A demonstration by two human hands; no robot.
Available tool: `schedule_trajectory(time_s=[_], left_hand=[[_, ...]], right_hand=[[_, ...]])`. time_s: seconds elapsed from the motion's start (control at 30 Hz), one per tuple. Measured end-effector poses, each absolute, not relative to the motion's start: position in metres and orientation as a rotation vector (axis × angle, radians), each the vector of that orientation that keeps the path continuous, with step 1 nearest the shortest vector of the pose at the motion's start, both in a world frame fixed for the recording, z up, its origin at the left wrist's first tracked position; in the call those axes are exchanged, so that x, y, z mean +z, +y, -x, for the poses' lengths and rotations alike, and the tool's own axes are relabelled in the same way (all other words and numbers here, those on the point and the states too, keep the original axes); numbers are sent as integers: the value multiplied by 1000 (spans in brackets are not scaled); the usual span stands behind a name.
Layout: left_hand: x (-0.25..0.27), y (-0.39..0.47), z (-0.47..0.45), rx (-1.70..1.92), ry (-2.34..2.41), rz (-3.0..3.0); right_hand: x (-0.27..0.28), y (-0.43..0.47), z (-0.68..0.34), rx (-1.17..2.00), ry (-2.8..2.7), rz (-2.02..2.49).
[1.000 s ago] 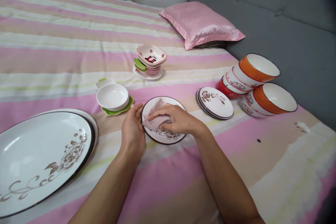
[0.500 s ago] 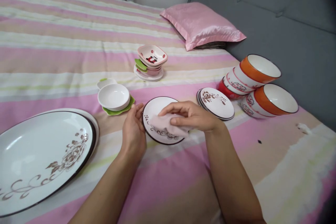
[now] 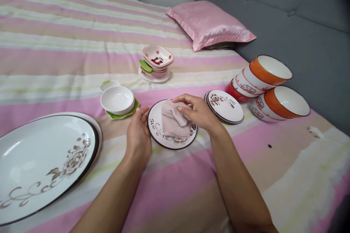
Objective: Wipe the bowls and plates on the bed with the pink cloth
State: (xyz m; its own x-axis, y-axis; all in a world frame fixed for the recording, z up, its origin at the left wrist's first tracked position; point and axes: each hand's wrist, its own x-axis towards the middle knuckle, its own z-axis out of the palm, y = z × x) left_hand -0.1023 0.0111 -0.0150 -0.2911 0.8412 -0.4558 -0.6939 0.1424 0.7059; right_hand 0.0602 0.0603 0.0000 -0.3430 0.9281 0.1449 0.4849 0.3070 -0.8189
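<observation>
A small white plate [image 3: 156, 139] with a dark rim and brown flower pattern lies on the striped bedspread in front of me. My left hand [image 3: 139, 131] rests against its left edge, fingers apart and loosely bent. On top of the plate is a pale pink cloth [image 3: 175, 120], pinched between the thumb and fingers of my right hand [image 3: 195, 111]. The cloth covers the plate's middle. Just beyond my left fingertips sits a white bowl [image 3: 117, 100] on a green leaf-shaped dish [image 3: 123, 115].
Large oval plates [image 3: 41, 153] lie at the left. Small matching plates [image 3: 225, 106] are stacked to the right, beside orange-rimmed bowls [image 3: 292, 102] and a second bowl stack [image 3: 251, 80]. Farther back are small square bowls [image 3: 158, 58] on saucers and a pink pillow [image 3: 210, 25] against the grey headboard [image 3: 287, 32].
My right hand has shifted slightly up and away across the plate, and the cloth now hangs more spread out below its fingers. My left hand stays at the plate's edge.
</observation>
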Motion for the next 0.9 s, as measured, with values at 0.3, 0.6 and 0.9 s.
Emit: schedule_trajectory(time_s=[0.3, 0.6, 0.9], left_hand=[[-14, 10, 102, 1508, 1091, -208], [-13, 10, 102, 1511, 1091, -215], [-15, 11, 103, 1511, 1062, -209]], right_hand=[[17, 51, -59, 695, -2218, 1179], [25, 43, -70, 1079, -2312, 1255], [13, 47, -64, 1183, -2279, 1142]])
